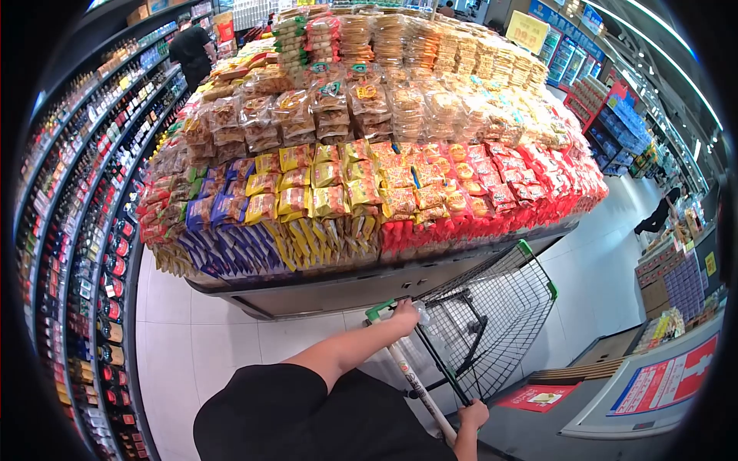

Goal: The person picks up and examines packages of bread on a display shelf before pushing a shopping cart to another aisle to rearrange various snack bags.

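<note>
A wire shopping cart [503, 323] with green corner pieces stands in front of me, angled to the right. A printed white push bar [413, 376] crosses its near end. My left hand [404, 316] is closed on the cart's near left corner, beside a green corner piece. My right hand [473, 415] is closed at the other end of the cart's near edge, by the end of a dark bar. Something clear, perhaps plastic, shows in the cart close to my left hand; I cannot make out what it is.
A large display stand [323, 296] piled with bagged snacks [330, 188] fills the middle. Shelves of bottles [115, 265] line the left, where a person in black [192, 50] stands. A counter with a red and white sign [669, 376] is close on the right. Another dark-clothed figure [659, 211] is farther right.
</note>
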{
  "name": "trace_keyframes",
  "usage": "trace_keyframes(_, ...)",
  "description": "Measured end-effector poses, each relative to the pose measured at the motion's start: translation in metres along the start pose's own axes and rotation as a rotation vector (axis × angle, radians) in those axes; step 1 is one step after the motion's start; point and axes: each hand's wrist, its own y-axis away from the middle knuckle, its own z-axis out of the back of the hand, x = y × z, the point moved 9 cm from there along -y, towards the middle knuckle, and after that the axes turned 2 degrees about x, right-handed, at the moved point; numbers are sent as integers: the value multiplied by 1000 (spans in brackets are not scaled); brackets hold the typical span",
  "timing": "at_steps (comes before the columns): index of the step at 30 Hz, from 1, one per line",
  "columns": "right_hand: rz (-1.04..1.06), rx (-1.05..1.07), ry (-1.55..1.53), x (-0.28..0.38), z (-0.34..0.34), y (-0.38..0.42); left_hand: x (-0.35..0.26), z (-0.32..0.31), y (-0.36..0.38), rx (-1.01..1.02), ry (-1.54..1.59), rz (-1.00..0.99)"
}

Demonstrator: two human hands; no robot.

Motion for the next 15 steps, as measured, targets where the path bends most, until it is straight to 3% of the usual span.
trace_keyframes(8, 38, -28, -11, -4, -6, 0, -2, 8, 7, -58, -6, -17)
trace_keyframes(11, 56, -23, 4, -3, -2, -2, -5, 19, 20, -48, 157, -51)
trace_keyframes(13, 68, -2, 25, 1, 2, 0, -13, 43, 43, -280, 289, -105)
trace_keyframes(15, 71, -34, -9, 2, 10, 4, -21, 50, 71, -324, 406, -94)
